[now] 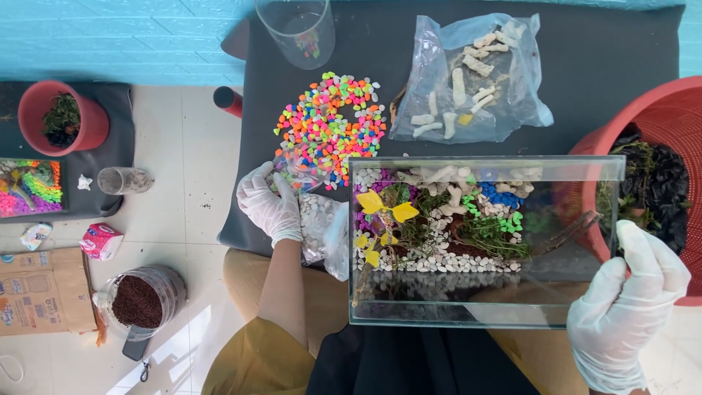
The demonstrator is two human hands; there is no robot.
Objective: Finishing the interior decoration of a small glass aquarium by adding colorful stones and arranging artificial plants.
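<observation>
Gloved right hand (627, 307) has its grip clamped on the right end of a glass tank (482, 241) over the lap. Left hand (270, 205) clutches a plastic bag of pebbles (318, 223) beside coloured pebbles (329, 124) on the dark tabletop (599, 66).

- A home craft corner, set up low on a tiled floor (183, 212) beside a blue wall (110, 36).
- A dark table (607, 51) carries loose neon pebbles (329, 121) and a bag of white stones (468, 80).
- A glass tank (482, 241), a red pot (62, 117), a soil jar (139, 300) and a cardboard box (40, 292) suggest hobby terrarium work.
</observation>
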